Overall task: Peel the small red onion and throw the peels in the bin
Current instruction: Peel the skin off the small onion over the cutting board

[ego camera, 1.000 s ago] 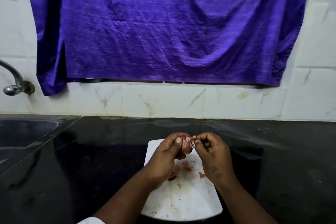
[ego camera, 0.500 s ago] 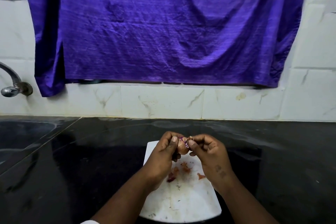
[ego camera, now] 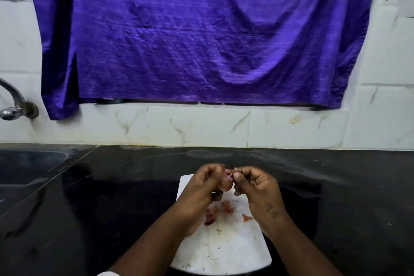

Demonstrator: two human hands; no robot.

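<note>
Several loose peels (ego camera: 226, 206) on the white board (ego camera: 224, 251), onion (ego camera: 226, 184) above

A home kitchen: a black stone counter (ego camera: 112, 208) under the hands, a sink (ego camera: 26, 170) and tap (ego camera: 13, 105) far to their left, marble-look wall tiles (ego camera: 197, 127) beyond them.

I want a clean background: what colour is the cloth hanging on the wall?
Purple, plain with no pattern: the cloth shows in the head view.
</note>
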